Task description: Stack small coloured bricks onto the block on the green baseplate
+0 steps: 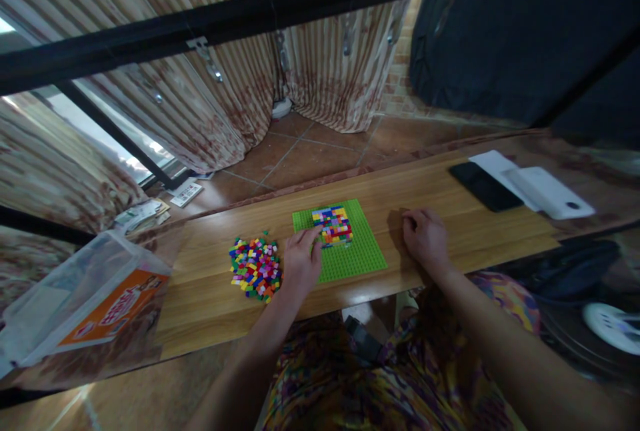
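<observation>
A green baseplate [363, 251] lies on the wooden board, with a block of small multicoloured toy bricks [334, 224] built up near its far side. My left hand [303, 258] reaches over the plate's left part. Its fingers are pinched together at the left edge of the built bricks, and whatever is between the fingertips is too small or hidden to make out. My right hand [426, 236] rests on the board to the right of the plate, fingers curled in, with no object showing in it. Left of my left hand lies a heap of loose coloured bricks [255, 268].
A smartphone [485, 186] and white flat items [550, 191] lie at the board's right end. At the left stands a clear plastic bin [120, 251] with an orange label. A dark metal bar [240, 10] crosses in front of curtains [330, 78].
</observation>
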`<state>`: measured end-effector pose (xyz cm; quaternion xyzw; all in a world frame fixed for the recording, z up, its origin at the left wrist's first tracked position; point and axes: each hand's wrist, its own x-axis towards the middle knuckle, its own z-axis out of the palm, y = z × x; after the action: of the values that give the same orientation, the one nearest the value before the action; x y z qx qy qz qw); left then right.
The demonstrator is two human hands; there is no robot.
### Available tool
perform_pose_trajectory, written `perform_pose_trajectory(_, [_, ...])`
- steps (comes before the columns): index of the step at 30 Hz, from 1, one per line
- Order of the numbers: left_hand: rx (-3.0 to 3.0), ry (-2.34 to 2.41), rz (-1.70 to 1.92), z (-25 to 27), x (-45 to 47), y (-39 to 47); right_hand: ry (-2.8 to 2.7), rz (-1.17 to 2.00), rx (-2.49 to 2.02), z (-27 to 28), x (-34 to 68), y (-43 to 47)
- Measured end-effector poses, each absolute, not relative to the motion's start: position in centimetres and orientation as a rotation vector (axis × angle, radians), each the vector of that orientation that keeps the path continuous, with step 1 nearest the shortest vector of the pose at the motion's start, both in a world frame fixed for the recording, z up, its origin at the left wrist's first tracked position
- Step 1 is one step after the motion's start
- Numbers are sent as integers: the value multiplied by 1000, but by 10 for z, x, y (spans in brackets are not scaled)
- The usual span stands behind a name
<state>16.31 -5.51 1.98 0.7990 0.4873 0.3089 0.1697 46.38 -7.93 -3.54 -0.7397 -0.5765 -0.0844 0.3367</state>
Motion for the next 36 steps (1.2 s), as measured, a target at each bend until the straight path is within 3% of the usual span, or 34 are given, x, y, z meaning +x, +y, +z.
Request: perform_pose_trajectory(36, [2484,1483,687,16,158,-67,-1500,-188,-1951,-36,465,-79])
